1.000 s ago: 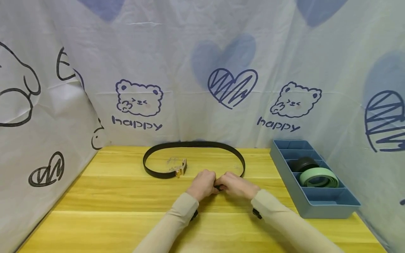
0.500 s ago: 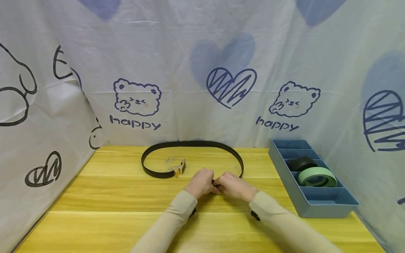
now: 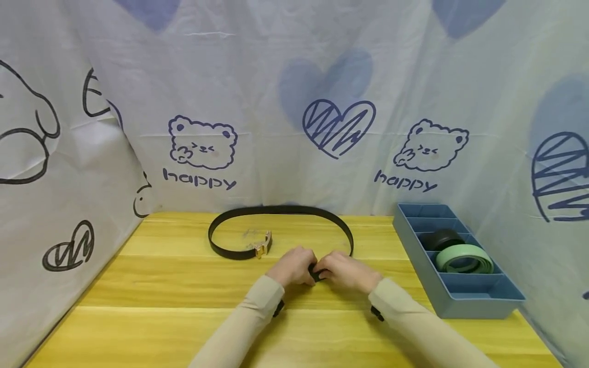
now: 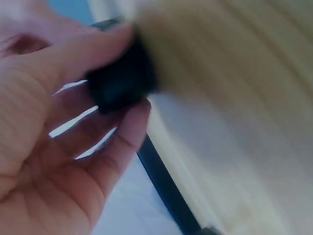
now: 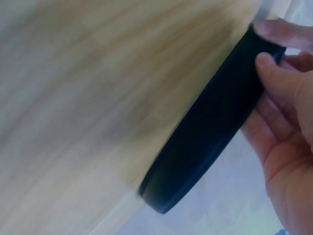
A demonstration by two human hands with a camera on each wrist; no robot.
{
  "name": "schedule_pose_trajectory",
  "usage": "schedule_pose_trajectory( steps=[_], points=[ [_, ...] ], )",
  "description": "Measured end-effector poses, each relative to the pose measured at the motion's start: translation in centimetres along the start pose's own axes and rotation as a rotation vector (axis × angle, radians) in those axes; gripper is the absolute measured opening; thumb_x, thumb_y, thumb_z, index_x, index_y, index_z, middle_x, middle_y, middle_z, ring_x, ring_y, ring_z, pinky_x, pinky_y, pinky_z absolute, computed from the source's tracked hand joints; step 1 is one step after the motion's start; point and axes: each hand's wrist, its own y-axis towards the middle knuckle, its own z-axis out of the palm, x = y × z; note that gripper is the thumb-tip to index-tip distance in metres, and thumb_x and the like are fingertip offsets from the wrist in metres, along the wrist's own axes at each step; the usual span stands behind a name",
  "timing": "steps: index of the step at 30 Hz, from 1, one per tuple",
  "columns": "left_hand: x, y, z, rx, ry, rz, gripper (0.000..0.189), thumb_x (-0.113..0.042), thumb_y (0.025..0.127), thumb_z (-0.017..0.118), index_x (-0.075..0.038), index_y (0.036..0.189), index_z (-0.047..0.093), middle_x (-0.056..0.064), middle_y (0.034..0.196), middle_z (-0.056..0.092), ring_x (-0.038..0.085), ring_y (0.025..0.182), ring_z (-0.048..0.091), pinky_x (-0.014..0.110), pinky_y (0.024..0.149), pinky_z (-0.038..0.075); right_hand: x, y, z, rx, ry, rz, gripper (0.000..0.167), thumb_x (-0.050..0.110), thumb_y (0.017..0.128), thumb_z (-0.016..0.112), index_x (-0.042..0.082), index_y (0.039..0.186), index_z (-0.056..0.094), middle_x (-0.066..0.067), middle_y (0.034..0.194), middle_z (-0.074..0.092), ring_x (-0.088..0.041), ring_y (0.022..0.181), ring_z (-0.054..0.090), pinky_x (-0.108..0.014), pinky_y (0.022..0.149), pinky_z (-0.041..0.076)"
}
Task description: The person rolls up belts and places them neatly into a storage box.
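A black belt (image 3: 287, 209) stands on its edge on the wooden table, in a wide loop. Its gold buckle (image 3: 262, 246) lies at the loop's front left. At the near side, the tail end of the belt (image 4: 122, 73) is bunched into what looks like a small coil, which my left hand (image 3: 293, 267) holds between thumb and fingers. Close beside it, my right hand (image 3: 346, 271) pinches the strap (image 5: 210, 117) between thumb and fingers. In the head view, both hands hide most of the coil.
On the right stands a blue-grey divided box (image 3: 460, 301). A rolled green belt (image 3: 463, 258) and a black roll (image 3: 442, 239) sit in its compartments. A white printed cloth (image 3: 271, 153) hangs behind the table (image 3: 161, 327) and along its sides.
The belt loop's right curve has drawn slightly left. More of the black coil shows between my hands, and my left fingers have shifted on it. The buckle end stays put.
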Motion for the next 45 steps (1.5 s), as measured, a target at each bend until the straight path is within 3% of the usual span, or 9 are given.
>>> schedule_pose_trajectory(
  steps=[4, 7, 13, 16, 24, 32, 39, 43, 45],
  points=[
    [0.0, -0.4, 0.4, -0.043, -0.019, -0.059, 0.028, -0.035, 0.072, 0.088, -0.015, 0.073, 0.068, -0.005, 0.063, 0.059, 0.008, 0.053, 0.048, 0.023, 0.054, 0.042, 0.5, 0.5, 0.2, 0.004, 0.012, 0.048, 0.019, 0.002, 0.092, 0.065, 0.018, 0.09, 0.076, 0.007, 0.085, 0.073, 0.0, 0.068, 0.06, -0.014, 0.064, 0.048],
    [0.0, -0.3, 0.4, -0.047, -0.019, -0.062, 0.03, -0.035, 0.072, 0.088, -0.014, 0.074, 0.067, -0.004, 0.063, 0.06, 0.008, 0.053, 0.048, 0.023, 0.053, 0.043, 0.6, 0.5, 0.2, -0.002, 0.022, 0.047, 0.019, 0.001, 0.092, 0.064, 0.017, 0.091, 0.075, 0.006, 0.085, 0.072, -0.001, 0.068, 0.059, -0.016, 0.064, 0.048],
    [0.8, 0.3, 0.1, 0.067, -0.063, -0.01, 0.019, -0.029, 0.075, 0.086, -0.018, 0.084, 0.074, -0.007, 0.079, 0.068, 0.006, 0.067, 0.055, 0.022, 0.065, 0.046, 0.0, -0.1, 0.0, -0.002, 0.027, 0.018, 0.016, 0.006, 0.09, 0.07, 0.012, 0.104, 0.074, 0.0, 0.097, 0.071, -0.01, 0.087, 0.066, -0.023, 0.078, 0.053],
    [1.1, 0.3, 0.1, 0.104, -0.09, 0.008, 0.018, -0.028, 0.077, 0.085, -0.019, 0.088, 0.074, -0.007, 0.084, 0.068, 0.006, 0.071, 0.056, 0.022, 0.068, 0.046, 0.0, 0.1, 0.1, 0.012, 0.023, 0.014, 0.012, 0.009, 0.09, 0.07, 0.013, 0.1, 0.075, 0.001, 0.096, 0.072, -0.01, 0.086, 0.067, -0.021, 0.077, 0.053],
    [0.9, -0.4, 0.5, 0.015, -0.111, -0.024, 0.026, -0.035, 0.072, 0.088, -0.018, 0.072, 0.068, -0.008, 0.064, 0.061, 0.006, 0.054, 0.049, 0.02, 0.053, 0.043, 0.6, 1.1, 0.4, 0.029, 0.023, 0.043, 0.012, 0.007, 0.091, 0.069, 0.018, 0.091, 0.075, 0.006, 0.088, 0.073, -0.005, 0.075, 0.065, -0.016, 0.068, 0.05],
    [1.6, -0.2, 0.1, 0.09, -0.042, 0.039, 0.016, -0.029, 0.077, 0.085, -0.021, 0.085, 0.074, -0.008, 0.083, 0.067, 0.006, 0.072, 0.056, 0.022, 0.07, 0.047, 0.4, 0.8, 0.4, 0.041, 0.048, 0.042, 0.011, 0.011, 0.09, 0.07, 0.014, 0.101, 0.074, 0.003, 0.096, 0.072, -0.007, 0.084, 0.066, -0.021, 0.076, 0.052],
    [1.0, -0.7, 0.6, 0.025, -0.085, -0.083, 0.037, -0.045, 0.069, 0.087, -0.016, 0.067, 0.064, -0.006, 0.056, 0.051, 0.008, 0.049, 0.042, 0.022, 0.048, 0.037, 0.9, 1.1, 0.6, 0.047, 0.028, 0.047, 0.012, 0.009, 0.092, 0.068, 0.018, 0.091, 0.076, 0.008, 0.087, 0.073, -0.003, 0.074, 0.065, -0.015, 0.066, 0.049],
    [1.0, -0.5, 0.7, 0.0, -0.082, -0.062, 0.032, -0.039, 0.07, 0.088, -0.015, 0.069, 0.067, -0.006, 0.057, 0.055, 0.007, 0.05, 0.044, 0.021, 0.049, 0.039, 1.0, 1.0, 0.3, 0.056, 0.017, 0.043, 0.02, 0.001, 0.091, 0.066, 0.018, 0.095, 0.076, 0.007, 0.091, 0.073, -0.005, 0.078, 0.065, -0.018, 0.071, 0.05],
    [1.1, -0.3, 0.6, 0.026, -0.083, -0.047, 0.026, -0.033, 0.072, 0.088, -0.015, 0.073, 0.069, -0.006, 0.064, 0.06, 0.007, 0.054, 0.047, 0.021, 0.054, 0.042, 0.8, 0.7, 0.2, 0.054, 0.013, 0.035, 0.022, -0.002, 0.09, 0.066, 0.017, 0.099, 0.075, 0.005, 0.095, 0.073, -0.007, 0.082, 0.065, -0.022, 0.074, 0.051]
  ],
)
